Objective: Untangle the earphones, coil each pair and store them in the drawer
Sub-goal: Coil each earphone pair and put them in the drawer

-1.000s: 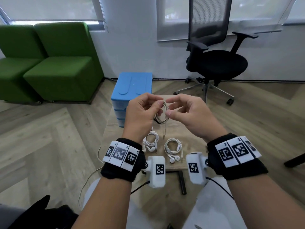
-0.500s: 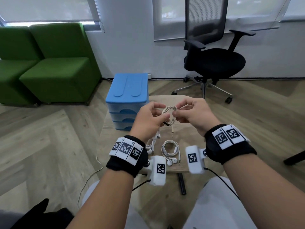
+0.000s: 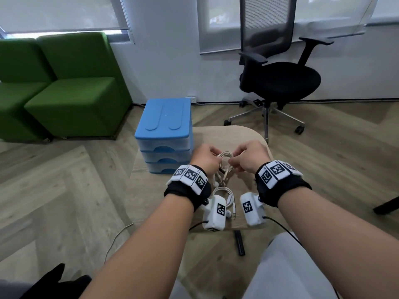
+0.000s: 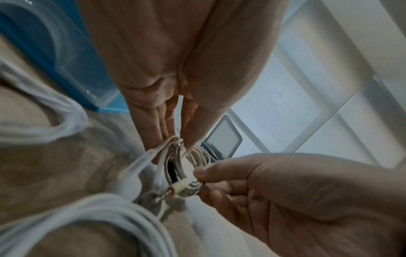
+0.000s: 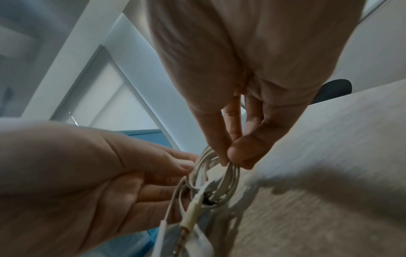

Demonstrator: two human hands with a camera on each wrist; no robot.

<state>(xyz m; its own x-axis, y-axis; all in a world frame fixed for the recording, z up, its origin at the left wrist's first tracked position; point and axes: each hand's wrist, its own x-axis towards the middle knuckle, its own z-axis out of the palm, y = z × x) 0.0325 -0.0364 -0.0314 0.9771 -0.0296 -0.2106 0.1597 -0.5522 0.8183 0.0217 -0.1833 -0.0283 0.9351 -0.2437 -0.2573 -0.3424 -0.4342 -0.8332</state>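
Note:
A coiled pair of white earphones hangs just above the wooden table, held by both hands. My left hand pinches the coil's left side, seen close up in the left wrist view. My right hand pinches its right side between thumb and fingers. The coil's jack plug dangles below. A second coiled pair lies on the table near me, partly hidden by the wrist camera. The blue three-drawer unit stands at the table's left, all drawers closed.
A black office chair stands beyond the table. Green seats are at the left wall. A black stick-like object lies near the table's front edge. A thin cable runs over the floor at the left.
Both hands have carried the coil forward and down toward the table, beside the drawer unit. Both hands have kept their hold on it.

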